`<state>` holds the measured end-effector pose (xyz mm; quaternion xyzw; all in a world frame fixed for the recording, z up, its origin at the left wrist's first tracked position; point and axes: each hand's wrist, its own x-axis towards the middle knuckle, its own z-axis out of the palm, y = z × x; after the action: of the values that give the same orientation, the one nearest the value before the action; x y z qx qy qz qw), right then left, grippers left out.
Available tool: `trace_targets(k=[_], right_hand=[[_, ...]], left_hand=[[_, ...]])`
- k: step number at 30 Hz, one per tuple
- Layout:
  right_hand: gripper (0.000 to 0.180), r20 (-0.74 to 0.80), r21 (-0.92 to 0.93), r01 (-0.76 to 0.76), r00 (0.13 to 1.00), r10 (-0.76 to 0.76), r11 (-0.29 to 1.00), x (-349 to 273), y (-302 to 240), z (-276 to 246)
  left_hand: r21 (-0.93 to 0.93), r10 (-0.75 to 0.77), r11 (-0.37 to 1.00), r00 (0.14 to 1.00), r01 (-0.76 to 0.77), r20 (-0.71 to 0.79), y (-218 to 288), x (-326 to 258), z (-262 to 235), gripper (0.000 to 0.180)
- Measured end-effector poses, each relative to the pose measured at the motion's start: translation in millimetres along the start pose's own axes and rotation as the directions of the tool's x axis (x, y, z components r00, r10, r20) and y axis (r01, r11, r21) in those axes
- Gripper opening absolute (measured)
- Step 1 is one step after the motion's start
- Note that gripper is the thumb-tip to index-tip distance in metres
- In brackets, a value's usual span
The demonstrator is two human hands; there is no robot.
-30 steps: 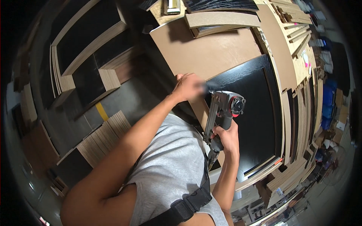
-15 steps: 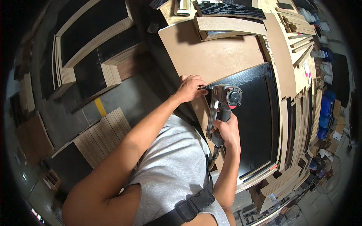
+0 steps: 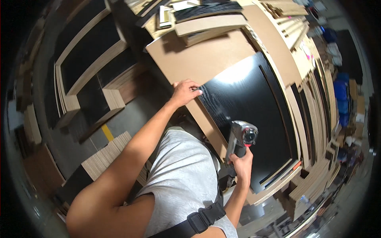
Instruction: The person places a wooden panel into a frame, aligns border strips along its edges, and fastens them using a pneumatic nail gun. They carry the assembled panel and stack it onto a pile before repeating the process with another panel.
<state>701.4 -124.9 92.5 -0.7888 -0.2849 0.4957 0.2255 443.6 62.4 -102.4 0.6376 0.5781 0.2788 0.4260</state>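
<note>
My left hand rests on the near corner of a glossy black panel, fingers curled over its edge where it meets a brown board. My right hand grips the handle of a grey nail gun with a red-ringed round cap. The tool stands upright over the pale edge strip along the black panel's near side. A second narrow black strip lies on top of the panel toward the right.
Stacks of pale board strips line the right side of the workbench. Framed black panels lean on the left, more board stacks lie on the floor with a yellow floor mark. Offcuts are piled at the top.
My right hand has carried the nail gun down along the panel's near edge, away from my left hand. The left hand stays on the panel's corner.
</note>
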Motion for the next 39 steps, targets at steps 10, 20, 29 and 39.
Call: trace_targets(k=[10,20,29,39], right_hand=[[0.030,-0.490,0.393,-0.046,0.834,0.252,0.918,-86.9,176.4,-121.1],[0.043,-0.695,0.300,-0.303,0.580,0.424,0.905,-112.9,338.4,-233.7],[0.074,-0.768,0.014,-0.588,0.512,0.385,0.809,-40.8,413.7,-305.0],[0.055,-0.914,-0.018,-0.397,0.379,0.146,0.918,-20.8,432.5,-281.4]], left_hand=[[0.211,-0.101,0.969,0.985,0.129,-0.137,22.6,7.7,12.7,0.042],[0.191,-0.197,0.955,0.968,0.225,-0.158,22.9,11.1,25.4,0.035],[-0.298,-0.540,0.828,0.818,0.475,-0.199,25.5,5.2,32.4,0.038],[-0.657,-0.809,0.424,0.587,0.624,0.035,100.6,17.2,30.1,0.116]])
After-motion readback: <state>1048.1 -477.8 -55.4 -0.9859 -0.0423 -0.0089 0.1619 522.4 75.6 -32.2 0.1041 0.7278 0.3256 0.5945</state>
